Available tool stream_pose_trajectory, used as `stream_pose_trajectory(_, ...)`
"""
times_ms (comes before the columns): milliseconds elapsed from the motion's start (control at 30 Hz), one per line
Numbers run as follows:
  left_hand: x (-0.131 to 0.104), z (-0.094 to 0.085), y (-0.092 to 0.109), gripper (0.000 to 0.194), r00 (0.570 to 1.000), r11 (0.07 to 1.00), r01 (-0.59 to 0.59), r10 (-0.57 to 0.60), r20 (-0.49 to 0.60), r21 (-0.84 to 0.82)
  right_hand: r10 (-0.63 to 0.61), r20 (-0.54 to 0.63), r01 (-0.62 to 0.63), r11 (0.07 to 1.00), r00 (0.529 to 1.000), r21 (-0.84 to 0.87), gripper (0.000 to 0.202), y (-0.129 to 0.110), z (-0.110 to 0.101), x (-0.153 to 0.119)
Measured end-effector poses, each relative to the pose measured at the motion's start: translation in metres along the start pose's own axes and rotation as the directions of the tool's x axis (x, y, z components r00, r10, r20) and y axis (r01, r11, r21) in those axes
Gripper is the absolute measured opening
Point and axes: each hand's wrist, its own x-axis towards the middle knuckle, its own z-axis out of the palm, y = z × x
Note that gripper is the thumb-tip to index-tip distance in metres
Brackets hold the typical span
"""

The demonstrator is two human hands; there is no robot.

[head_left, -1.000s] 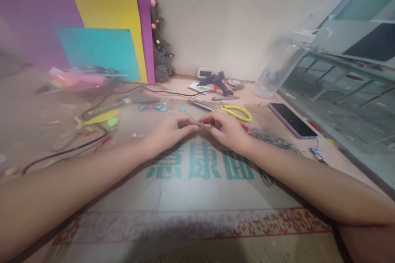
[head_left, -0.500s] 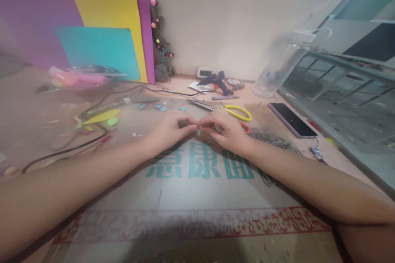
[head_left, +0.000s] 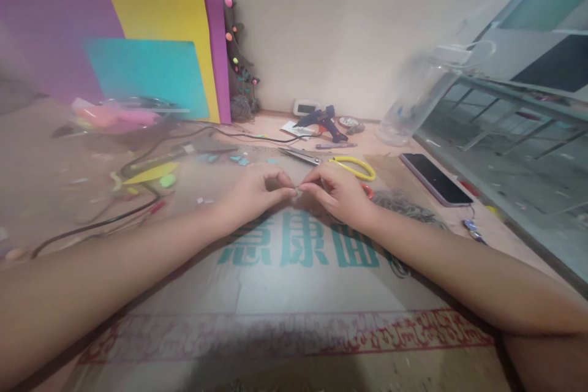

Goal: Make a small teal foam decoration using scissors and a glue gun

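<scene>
Pinching a tiny, indistinct piece (head_left: 297, 189) between them, the left hand (head_left: 261, 191) and right hand (head_left: 340, 195) each apply a closed fingertip grip above the printed sheet (head_left: 285, 291), where uneven pressure could dislodge it.

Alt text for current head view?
A person's left hand and right hand pinch something tiny, unclear, over a printed surface; scissors lie just beyond. Grey cord and a phone lie at right, a glue gun farther back.
</scene>
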Motion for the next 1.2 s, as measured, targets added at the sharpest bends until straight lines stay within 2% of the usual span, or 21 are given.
stream_pose_trajectory(200,-0.0005,0.0005,-0.0014,0.014,1.0,1.0,-0.016,0.016,-0.01,0.008,-0.014,0.036,0.012,0.999,0.999,0.043,0.016,0.0006,0.0005,0.0002)
stream_pose_trajectory(333,-0.0008,0.0007,-0.0014,0.015,1.0,1.0,0.012,-0.012,0.014,0.002,-0.088,0.115,0.081,0.995,0.99,0.064,0.041,-0.001,-0.001,0.0008)
stream_pose_trajectory(433,-0.0008,0.0008,-0.0012,0.016,1.0,1.0,0.024,-0.024,0.014,0.008,-0.115,0.149,0.112,0.993,0.982,0.026,0.032,-0.0013,-0.0016,0.0009)
stream_pose_trajectory(567,-0.0009,0.0009,0.0,0.014,0.999,0.999,0.031,-0.032,0.013,0.007,-0.147,0.117,0.146,0.989,0.982,0.012,0.018,0.0002,0.0,0.0003)
stream_pose_trajectory(700,-0.0007,0.0012,0.0007,0.019,1.0,1.0,0.009,-0.009,0.017,0.021,-0.166,0.071,0.165,0.986,0.984,0.021,0.014,0.0019,0.0018,-0.0003)
stream_pose_trajectory(967,-0.0006,0.0003,0.0042,0.023,0.998,0.999,0.007,-0.01,0.068,0.047,-0.114,0.044,0.114,0.993,0.993,-0.003,0.01,0.0023,0.0007,-0.0009)
stream_pose_trajectory(1133,0.0,-0.0009,0.0058,0.028,0.986,0.988,-0.13,0.12,0.115,0.086,-0.123,0.024,0.123,0.992,0.992,-0.011,0.009,0.0042,0.0023,-0.0019)
stream_pose_trajectory(1200,0.0002,-0.0012,0.0048,0.03,0.983,0.984,-0.15,0.138,0.117,0.101,-0.118,0.035,0.118,0.993,0.992,-0.01,0.009,0.0041,0.0023,-0.0019)
